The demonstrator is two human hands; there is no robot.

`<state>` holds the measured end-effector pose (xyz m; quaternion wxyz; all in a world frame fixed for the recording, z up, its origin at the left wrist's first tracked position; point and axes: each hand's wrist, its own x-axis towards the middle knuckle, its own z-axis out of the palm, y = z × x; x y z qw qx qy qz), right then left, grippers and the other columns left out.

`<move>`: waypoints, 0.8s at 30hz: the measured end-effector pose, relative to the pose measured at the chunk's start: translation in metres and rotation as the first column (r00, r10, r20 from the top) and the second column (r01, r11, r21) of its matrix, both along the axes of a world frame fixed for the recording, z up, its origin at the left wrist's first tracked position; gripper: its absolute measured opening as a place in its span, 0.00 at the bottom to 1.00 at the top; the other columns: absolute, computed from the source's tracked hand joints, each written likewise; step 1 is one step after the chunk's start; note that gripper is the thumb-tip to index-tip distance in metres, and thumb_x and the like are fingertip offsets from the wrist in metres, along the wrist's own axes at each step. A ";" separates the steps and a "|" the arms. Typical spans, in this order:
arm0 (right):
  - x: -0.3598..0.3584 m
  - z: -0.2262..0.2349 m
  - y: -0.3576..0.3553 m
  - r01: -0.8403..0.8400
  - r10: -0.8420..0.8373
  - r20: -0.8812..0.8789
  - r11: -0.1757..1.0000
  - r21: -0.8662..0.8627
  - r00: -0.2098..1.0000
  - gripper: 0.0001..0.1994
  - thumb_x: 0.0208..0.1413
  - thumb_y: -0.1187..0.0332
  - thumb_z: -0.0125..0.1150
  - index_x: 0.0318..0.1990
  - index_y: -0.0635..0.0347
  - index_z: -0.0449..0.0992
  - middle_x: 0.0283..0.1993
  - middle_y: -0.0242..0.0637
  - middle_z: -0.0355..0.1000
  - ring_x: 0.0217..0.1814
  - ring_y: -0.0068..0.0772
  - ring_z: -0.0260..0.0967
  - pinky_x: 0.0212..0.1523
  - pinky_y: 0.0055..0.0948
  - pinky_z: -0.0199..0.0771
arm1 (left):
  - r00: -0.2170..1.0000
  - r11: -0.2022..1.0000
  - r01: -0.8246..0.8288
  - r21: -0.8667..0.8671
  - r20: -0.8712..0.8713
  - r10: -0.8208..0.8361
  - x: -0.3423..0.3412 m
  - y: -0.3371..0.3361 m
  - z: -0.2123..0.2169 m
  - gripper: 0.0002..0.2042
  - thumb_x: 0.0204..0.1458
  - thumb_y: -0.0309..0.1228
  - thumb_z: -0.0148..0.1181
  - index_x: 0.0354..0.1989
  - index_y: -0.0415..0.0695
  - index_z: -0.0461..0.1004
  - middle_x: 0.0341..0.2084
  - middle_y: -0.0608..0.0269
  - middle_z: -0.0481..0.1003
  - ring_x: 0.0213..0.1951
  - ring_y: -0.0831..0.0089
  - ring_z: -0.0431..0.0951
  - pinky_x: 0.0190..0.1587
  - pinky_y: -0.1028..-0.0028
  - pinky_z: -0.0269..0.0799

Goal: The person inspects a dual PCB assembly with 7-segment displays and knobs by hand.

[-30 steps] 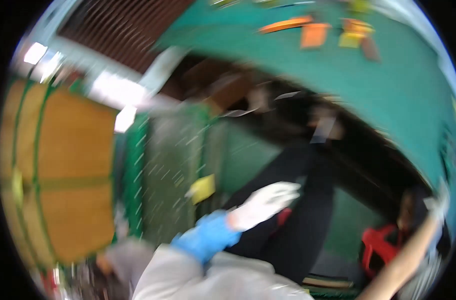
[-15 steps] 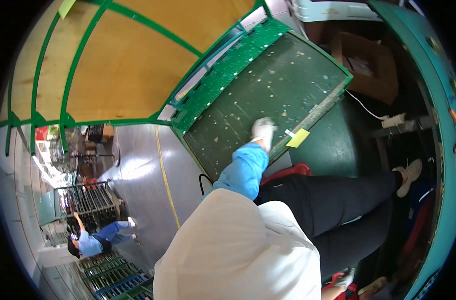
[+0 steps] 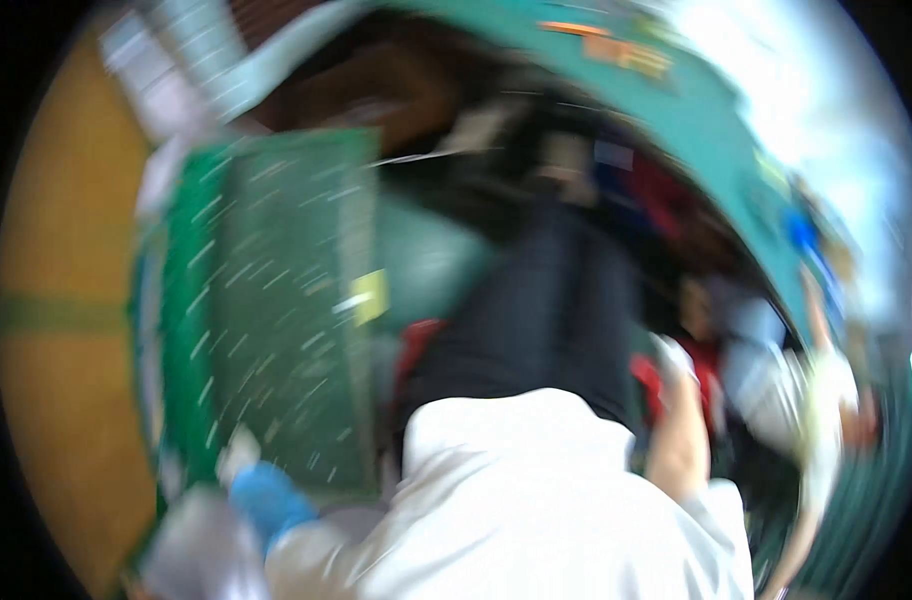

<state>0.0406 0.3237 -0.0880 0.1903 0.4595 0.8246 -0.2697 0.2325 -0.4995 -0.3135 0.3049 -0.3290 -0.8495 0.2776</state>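
Note:
My left hand (image 3: 238, 454), in a white glove with a blue sleeve cover on the forearm, is over the lower left part of a green panel with pale specks (image 3: 286, 330). Its fingers are smeared by motion, so its grip cannot be made out. On the other side of my lap is my right hand (image 3: 673, 358), also in a white glove, with a bare forearm. It is beside something red (image 3: 704, 385). Blur hides its fingers and anything in them. A small yellow tag (image 3: 370, 297) is on the panel's right edge.
A teal edge (image 3: 706, 150) curves past my black-trousered legs (image 3: 536, 300). Another person (image 3: 821, 400) in pale clothing is close at the right. Green-framed orange-brown boards (image 3: 66, 380) stand at the left. A brown box (image 3: 376, 95) lies beyond the panel.
My view has swung to the right, with heavy blur. The panel and my left hand now appear further left, and my right hand and another person show at the right.

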 end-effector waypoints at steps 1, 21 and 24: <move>-0.007 0.002 0.000 -0.684 0.716 0.072 0.626 0.373 0.695 0.16 0.51 0.58 0.46 0.39 0.58 0.72 0.37 0.45 0.70 0.39 0.40 0.68 0.38 0.34 0.69 | 0.989 0.986 0.142 0.091 -0.063 -0.136 -0.071 0.060 -0.013 0.17 0.50 0.36 0.48 0.48 0.42 0.65 0.49 0.55 0.64 0.47 0.65 0.66 0.50 0.69 0.63; 0.029 -0.022 0.012 -0.114 0.121 -0.105 0.991 0.075 0.987 0.18 0.50 0.59 0.46 0.36 0.69 0.70 0.25 0.43 0.71 0.18 0.35 0.68 0.20 0.32 0.70 | 0.550 0.419 0.353 -0.836 -0.176 -0.816 -0.124 0.415 0.135 0.12 0.53 0.37 0.42 0.35 0.42 0.68 0.34 0.58 0.67 0.33 0.68 0.67 0.36 0.72 0.64; 0.020 -0.027 0.013 -0.163 0.172 -0.100 0.982 0.096 0.980 0.18 0.50 0.59 0.46 0.37 0.68 0.70 0.24 0.43 0.71 0.17 0.35 0.68 0.21 0.31 0.70 | 0.574 0.285 0.221 -0.933 -0.111 -0.811 -0.120 0.414 0.145 0.12 0.54 0.37 0.41 0.33 0.42 0.68 0.32 0.58 0.68 0.30 0.68 0.67 0.33 0.72 0.64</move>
